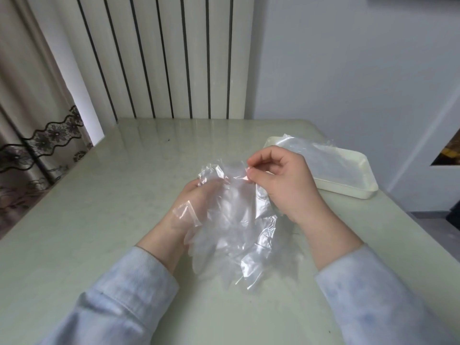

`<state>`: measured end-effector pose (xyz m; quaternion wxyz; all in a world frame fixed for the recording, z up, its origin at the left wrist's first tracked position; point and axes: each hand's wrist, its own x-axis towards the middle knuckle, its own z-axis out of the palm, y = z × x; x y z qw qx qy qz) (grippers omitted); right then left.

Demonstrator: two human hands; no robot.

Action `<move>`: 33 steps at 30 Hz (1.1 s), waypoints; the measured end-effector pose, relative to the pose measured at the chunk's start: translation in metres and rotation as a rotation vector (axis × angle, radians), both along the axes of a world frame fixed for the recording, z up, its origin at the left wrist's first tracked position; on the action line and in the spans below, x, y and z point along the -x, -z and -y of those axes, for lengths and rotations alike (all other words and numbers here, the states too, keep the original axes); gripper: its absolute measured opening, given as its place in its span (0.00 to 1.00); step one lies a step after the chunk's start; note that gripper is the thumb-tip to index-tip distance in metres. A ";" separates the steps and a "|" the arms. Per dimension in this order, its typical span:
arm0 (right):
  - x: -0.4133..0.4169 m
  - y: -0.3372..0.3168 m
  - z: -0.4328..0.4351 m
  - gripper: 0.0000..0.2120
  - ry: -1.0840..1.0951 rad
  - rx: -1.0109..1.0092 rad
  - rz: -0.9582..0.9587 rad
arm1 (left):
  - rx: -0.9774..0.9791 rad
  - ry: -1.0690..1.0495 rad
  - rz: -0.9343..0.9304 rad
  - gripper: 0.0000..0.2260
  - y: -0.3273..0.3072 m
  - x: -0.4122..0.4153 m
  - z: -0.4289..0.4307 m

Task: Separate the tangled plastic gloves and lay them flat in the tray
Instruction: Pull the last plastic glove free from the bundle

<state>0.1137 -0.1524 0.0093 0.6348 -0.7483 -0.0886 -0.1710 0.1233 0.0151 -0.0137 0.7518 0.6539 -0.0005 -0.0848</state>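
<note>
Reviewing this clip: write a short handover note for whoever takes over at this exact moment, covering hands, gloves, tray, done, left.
Left hand: holds the tangled gloves from below, above the table.
Right hand: pinches a top edge of that bunch.
Tray: on the table to the right, with a spread glove lying in it; count unclear.
Done: at least one glove in the tray.
Left: pull the bunch apart and lay each glove flat in the tray.

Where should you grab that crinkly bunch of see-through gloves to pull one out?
Probably the loose top edge of the tangled gloves, pinched from the right, as the right hand does now. That edge stands free of the bunch, and the left hand holds the other side.
</note>
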 end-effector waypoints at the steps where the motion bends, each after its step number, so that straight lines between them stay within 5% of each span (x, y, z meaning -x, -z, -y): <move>1: 0.001 0.000 0.000 0.15 -0.006 0.013 0.005 | -0.003 -0.011 0.016 0.10 0.003 -0.002 -0.001; 12: 0.001 0.003 0.002 0.18 -0.049 0.118 0.072 | 0.035 -0.053 -0.048 0.10 -0.003 -0.002 -0.003; 17: 0.001 0.004 0.001 0.14 -0.089 0.090 0.075 | 0.219 0.124 -0.092 0.30 -0.003 0.011 -0.003; 24: 0.001 0.007 0.002 0.14 -0.091 0.158 0.059 | 0.013 0.018 -0.033 0.07 0.001 0.007 -0.006; 28: 0.001 0.004 0.012 0.16 0.073 0.228 -0.040 | 0.083 -0.016 -0.026 0.10 -0.003 0.009 -0.003; 33: 0.004 0.000 0.018 0.13 0.013 0.005 -0.184 | 0.144 -0.061 -0.024 0.09 -0.003 0.005 -0.006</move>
